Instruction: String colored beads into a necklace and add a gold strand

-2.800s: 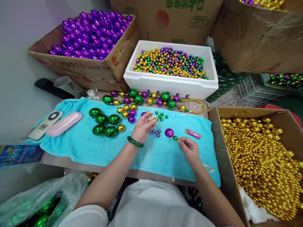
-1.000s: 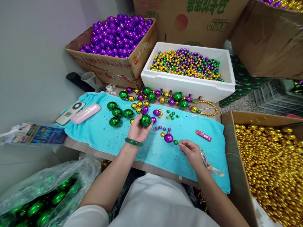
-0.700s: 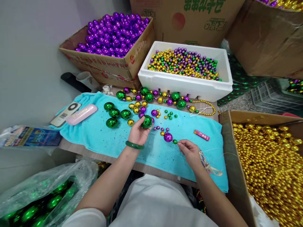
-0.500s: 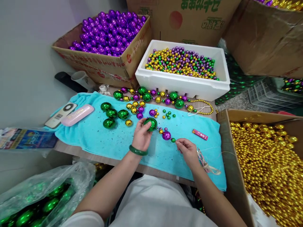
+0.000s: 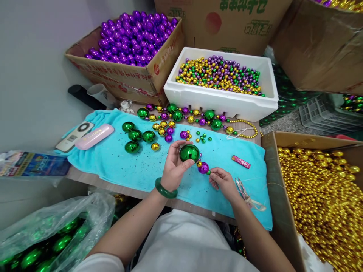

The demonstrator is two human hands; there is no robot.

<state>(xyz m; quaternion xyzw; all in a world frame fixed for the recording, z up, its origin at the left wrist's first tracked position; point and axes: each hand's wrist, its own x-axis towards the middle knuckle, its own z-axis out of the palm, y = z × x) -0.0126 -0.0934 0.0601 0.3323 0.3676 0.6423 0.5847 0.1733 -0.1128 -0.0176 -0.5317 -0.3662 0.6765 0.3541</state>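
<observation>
One large, glossy green oval bead (image 5: 189, 153), held above a turquoise cloth towel (image 5: 144, 172), gripped between thumb and fingers of the left hand (image 5: 173, 169). Adjoining, in a row: one small, shiny gold round bead (image 5: 199, 164), one medium metallic purple round bead (image 5: 203, 168), one small green round bead (image 5: 209, 172), the last at the pinched fingertips of the right hand (image 5: 225, 184). Step in hand, as judged: threading, the large bead being added to this row; whether line runs through it cannot be told. Next move, as judged: calls for a firm right pinch while the left slides the large bead snug.
</observation>
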